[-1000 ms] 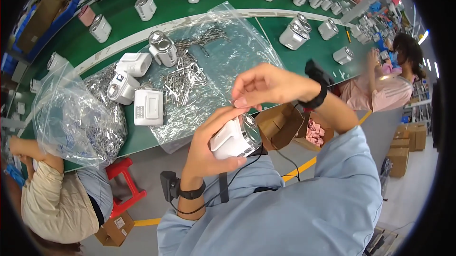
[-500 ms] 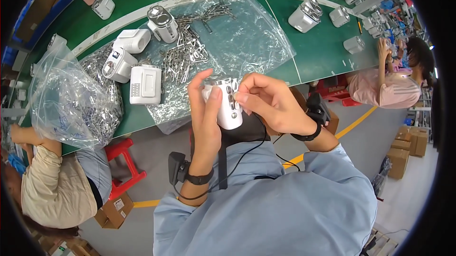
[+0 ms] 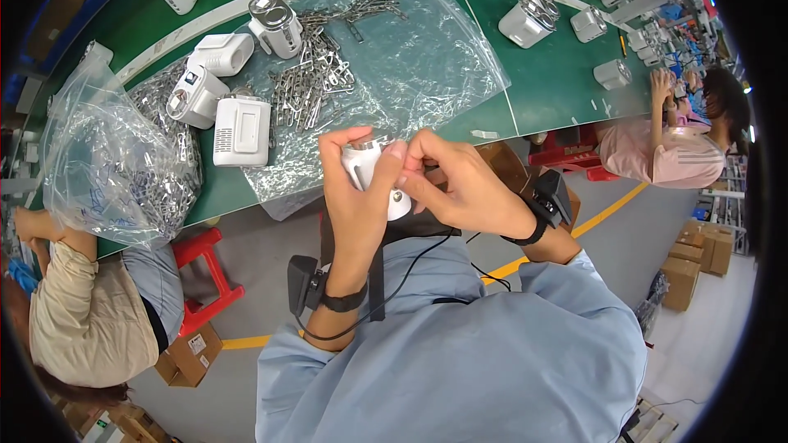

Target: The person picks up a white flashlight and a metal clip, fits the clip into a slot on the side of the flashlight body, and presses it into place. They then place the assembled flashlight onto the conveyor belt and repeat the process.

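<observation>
My left hand (image 3: 355,197) grips a small white plastic housing with a metal top (image 3: 371,165), held upright in front of my chest. The fingers of my right hand (image 3: 460,182) pinch at its upper side, thumb and forefinger pressed against the metal rim. Both hands hover just in front of the near edge of the green work table (image 3: 550,90). A clear plastic sheet (image 3: 410,65) with a heap of small metal clips (image 3: 316,82) lies on the table right behind my hands.
Three white housings (image 3: 240,129) lie left of the clips, and more stand along the far table edge (image 3: 525,22). A clear bag of metal parts (image 3: 107,164) sits at far left. One person sits at left (image 3: 90,312), another at right (image 3: 665,156). Red stool (image 3: 205,270) and cardboard boxes (image 3: 698,258) stand below.
Both hands have lifted the white housing from waist height up toward the table edge, and my right hand came down from above to pinch its top.
</observation>
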Demonstrator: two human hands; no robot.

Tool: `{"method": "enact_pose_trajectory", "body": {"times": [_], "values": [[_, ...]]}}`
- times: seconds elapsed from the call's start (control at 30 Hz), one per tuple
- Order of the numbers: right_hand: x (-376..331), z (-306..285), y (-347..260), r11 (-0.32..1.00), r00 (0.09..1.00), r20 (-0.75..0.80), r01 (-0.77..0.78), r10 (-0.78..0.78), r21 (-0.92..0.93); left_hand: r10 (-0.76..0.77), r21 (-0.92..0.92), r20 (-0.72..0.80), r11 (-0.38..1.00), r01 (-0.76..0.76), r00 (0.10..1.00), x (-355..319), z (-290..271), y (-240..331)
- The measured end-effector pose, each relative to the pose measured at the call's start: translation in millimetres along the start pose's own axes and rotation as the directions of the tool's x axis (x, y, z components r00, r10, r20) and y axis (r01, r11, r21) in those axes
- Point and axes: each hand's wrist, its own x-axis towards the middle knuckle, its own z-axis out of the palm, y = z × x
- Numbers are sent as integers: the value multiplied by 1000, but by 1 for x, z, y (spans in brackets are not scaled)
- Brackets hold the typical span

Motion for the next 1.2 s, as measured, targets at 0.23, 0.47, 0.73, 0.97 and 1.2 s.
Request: {"method": "enact_pose_trajectory", "body": {"times": [0.23, 0.47, 0.73, 0.97, 1.2], "values": [[3, 25, 17, 980, 987, -143, -40, 69, 197, -40, -360, -173, 933, -26, 984, 8, 3, -22], [-1, 63, 20, 803, 960, -261, 78, 99, 591, 169, -289, -164, 934, -211, 972, 0, 8, -27], [-9, 94, 39, 638, 891, -441, 279, 106, 718, 224, -209, -187, 942, -261, 956, -28, 7, -31], [-10, 89, 87, 182, 878, 176, -281, 446, 942, 310, 514, -128, 833, -204, 942, -35, -39, -46], [11, 95, 162, 34, 840, 499, -517, 212, 855, 555, 735, 25, 553, -391, 832, -25, -34, -77]]}}
